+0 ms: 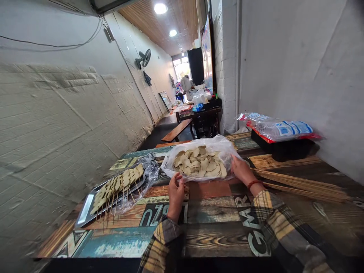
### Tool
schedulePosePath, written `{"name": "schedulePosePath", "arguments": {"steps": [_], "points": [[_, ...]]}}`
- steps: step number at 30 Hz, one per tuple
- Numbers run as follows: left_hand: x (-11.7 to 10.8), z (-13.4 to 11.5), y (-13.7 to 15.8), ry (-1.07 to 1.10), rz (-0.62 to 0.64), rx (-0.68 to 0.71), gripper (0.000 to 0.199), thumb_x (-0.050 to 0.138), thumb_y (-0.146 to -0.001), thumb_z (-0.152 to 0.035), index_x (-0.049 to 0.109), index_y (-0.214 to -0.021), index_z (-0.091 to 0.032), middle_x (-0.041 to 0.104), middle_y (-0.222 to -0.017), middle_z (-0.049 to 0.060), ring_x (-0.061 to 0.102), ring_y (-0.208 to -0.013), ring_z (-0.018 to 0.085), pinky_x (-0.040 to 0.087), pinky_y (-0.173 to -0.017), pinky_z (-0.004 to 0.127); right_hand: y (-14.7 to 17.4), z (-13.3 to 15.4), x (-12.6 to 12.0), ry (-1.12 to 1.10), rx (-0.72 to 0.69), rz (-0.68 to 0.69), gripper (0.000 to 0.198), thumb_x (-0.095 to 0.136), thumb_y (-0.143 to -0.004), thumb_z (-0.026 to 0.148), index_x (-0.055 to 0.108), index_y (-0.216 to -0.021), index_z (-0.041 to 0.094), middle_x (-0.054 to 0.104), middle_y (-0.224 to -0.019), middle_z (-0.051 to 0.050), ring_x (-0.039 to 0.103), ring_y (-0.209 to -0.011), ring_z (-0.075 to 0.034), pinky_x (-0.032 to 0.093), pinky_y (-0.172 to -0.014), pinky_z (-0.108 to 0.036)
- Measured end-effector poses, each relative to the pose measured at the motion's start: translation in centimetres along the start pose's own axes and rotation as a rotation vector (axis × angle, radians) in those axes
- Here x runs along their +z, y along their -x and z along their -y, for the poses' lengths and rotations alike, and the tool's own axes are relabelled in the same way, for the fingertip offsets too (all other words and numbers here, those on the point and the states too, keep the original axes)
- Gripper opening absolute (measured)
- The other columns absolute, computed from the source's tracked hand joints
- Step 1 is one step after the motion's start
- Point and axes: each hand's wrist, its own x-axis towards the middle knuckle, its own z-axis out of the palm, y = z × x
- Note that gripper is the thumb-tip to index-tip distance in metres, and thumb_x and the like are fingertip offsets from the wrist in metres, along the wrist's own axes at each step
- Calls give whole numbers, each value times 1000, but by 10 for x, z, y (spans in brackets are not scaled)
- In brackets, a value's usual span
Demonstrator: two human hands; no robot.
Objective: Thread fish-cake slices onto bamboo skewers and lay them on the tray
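A white plastic bag (167, 161) lies spread open on the table, with a heap of pale, thin round slices (199, 163) inside. At its front left edge, my left hand (176, 193) has its fingers curled on the plastic. My right hand (241, 169) grips the bag's right side, its fingertips partly hidden by the film. To the left, a metal tray (83, 210) carries rows of similar slices threaded on sticks (119, 185), the stick ends pointing toward me. A bundle of bare bamboo skewers (304, 184) lies right of my right wrist.
Wood-patterned table (210, 210) with printed letters. Crumpled clear film (149, 167) sits beside the tray. At the back right, a black container (284, 149) bears plastic packages (290, 129). Walls flank both sides; beyond are a bench (176, 131), another cluttered table and a person (186, 83).
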Motion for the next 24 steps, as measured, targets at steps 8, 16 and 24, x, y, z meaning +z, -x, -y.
{"name": "schedulePosePath", "arguments": {"steps": [8, 16, 24], "points": [[21, -27, 0, -249, 6, 231, 24, 54, -84, -28, 63, -104, -17, 64, -92, 6, 58, -72, 15, 47, -69, 29, 16, 12, -5, 55, -84, 56, 38, 40, -94, 20, 60, -126, 17, 73, -72, -6, 68, -70, -21, 45, -67, -29], [71, -66, 22, -715, 436, 499, 16, 48, -90, -19, 64, -90, -20, 64, -92, 7, 57, -93, 21, 40, -84, 34, 22, 35, -1, -94, -145, 131, 36, 32, -96, 21, 64, -111, 20, 74, -82, 1, 65, -57, -12, 48, -62, -23], [68, -61, 31, -841, 554, 410, 18, 47, -91, -22, 63, -85, -18, 65, -88, 7, 59, -88, 20, 39, -78, 30, 14, 13, 1, 4, 11, 94, 29, 39, -91, 15, 68, -97, 15, 74, -82, -6, 65, -60, -13, 45, -66, -24]]}}
